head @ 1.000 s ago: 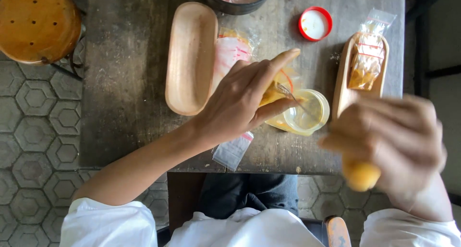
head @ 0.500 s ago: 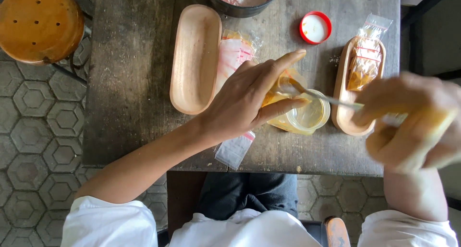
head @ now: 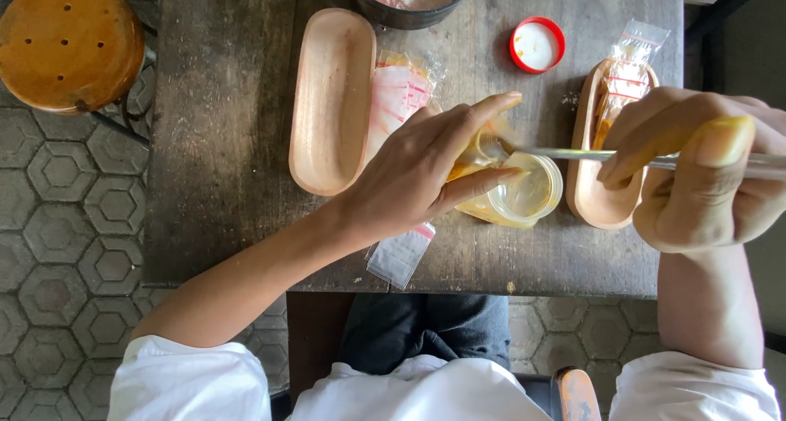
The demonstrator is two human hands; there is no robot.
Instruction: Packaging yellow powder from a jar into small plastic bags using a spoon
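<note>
Worn dark wooden bench (head: 221, 142) over hexagon floor tiles (head: 57, 249), left hand (head: 417, 171) gripping tilted jar (head: 516, 196), right hand (head: 696, 171) pinching metal utensil (head: 573, 153), its tip hidden, bowl (head: 409, 3) cut off.

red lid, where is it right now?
Head view: the red lid lies on the wooden table near its far edge, right of the dark bowl, beyond the open jar.

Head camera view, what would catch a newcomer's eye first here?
First, the two hands mid-table: the left hand grips a small yellow jar while the right hand holds a thin metal utensil whose tip reaches the jar's mouth. Next come the empty wooden tray left of the jar and the red lid near the table's far edge.
</note>
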